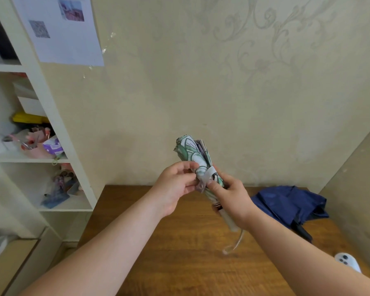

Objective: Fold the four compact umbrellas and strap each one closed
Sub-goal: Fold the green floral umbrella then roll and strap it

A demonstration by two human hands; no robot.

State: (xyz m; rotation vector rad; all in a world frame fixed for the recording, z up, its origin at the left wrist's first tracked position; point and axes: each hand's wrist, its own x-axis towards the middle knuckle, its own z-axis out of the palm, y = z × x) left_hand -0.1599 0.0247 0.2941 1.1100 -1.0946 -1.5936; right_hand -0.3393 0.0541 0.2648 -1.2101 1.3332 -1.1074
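**Head view: two hands strapped a folded floral umbrella above a wooden worktop**

A pale wall with a faint scroll pattern [265, 39] filled most of the scene. A white shelving unit [58, 133] stood at the left, its shelves holding mixed small items too blurred to name, with a printed sheet of paper [60, 30] taped beside it. Below lay a brown wooden worktop [179, 242].

On the worktop's far right edge lay a navy blue umbrella [291, 204], collapsed but loose, its fabric spread and unstrapped. A small white device [348, 261] sat near the right forearm.

Held in the air above the worktop, tilted with its top toward the wall, was a folded green-and-white floral umbrella [193, 154]. The right hand [233, 195] gripped its lower body near the pale handle [229, 221], from which a wrist loop [233, 245] dangled. The left hand [175, 186] pinched the end of the white closure strap [206, 177], which wrapped around the umbrella's middle.
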